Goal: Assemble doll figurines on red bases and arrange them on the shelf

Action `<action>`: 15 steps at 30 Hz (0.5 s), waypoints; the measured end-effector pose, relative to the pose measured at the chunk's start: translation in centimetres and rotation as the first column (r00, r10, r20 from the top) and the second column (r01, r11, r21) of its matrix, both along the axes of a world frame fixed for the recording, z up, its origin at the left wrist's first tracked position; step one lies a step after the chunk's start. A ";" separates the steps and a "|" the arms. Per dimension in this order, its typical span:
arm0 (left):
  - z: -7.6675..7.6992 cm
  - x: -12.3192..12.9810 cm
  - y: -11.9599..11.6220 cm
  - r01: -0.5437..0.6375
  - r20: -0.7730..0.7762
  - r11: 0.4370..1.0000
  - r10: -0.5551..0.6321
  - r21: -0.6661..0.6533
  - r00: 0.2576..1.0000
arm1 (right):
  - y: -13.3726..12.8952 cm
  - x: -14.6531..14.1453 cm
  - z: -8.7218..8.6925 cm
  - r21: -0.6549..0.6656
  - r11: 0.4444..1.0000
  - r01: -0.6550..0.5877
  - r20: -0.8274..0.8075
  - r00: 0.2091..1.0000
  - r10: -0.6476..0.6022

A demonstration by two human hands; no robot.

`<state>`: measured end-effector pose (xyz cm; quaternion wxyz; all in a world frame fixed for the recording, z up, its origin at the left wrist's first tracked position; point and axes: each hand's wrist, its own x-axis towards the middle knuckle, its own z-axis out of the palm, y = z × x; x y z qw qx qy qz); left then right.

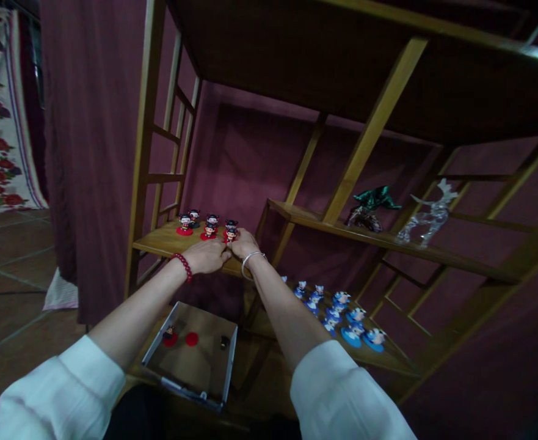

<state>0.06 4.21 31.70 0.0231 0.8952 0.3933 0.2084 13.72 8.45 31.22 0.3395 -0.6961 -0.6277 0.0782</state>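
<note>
Both hands meet at the front right of the upper left shelf [159, 240]. My left hand [206, 256], with a red bead bracelet, and my right hand [243, 244], with a silver bangle, have their fingers closed around the base of a small red-and-black figurine [231, 234]. Just behind it stands a similar figurine [231, 224]. To the left, several more stand upright on the shelf, among them one on a red disc [185, 223] and another in the front row [209, 230].
Below the hands, an open box [230, 366] holds a figurine [169, 333], a red disc [192, 339] and a small dark piece [224, 342]. Several blue-and-white figurines [353, 332] stand lower right. A clear deer ornament [427, 214] and a green ornament [374, 205] sit on the right shelf.
</note>
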 end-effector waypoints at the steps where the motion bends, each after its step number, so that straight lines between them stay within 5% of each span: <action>1: 0.0 0.1 0.1 -0.008 0.000 1.000 0.008 -0.001 1.000 | 0.1 -0.1 0.0 0.002 1.000 0.001 -0.013 1.000 -0.001; 7: -0.3 0.6 0.2 -0.049 0.033 0.997 0.047 0.062 0.998 | -0.1 -0.5 0.5 0.016 1.000 0.005 -0.097 0.995 -0.004; 15: 0.0 1.7 -0.2 -0.091 -0.027 0.981 0.097 0.173 0.995 | 1.2 -0.1 1.4 0.051 0.977 0.206 -0.141 0.970 -0.197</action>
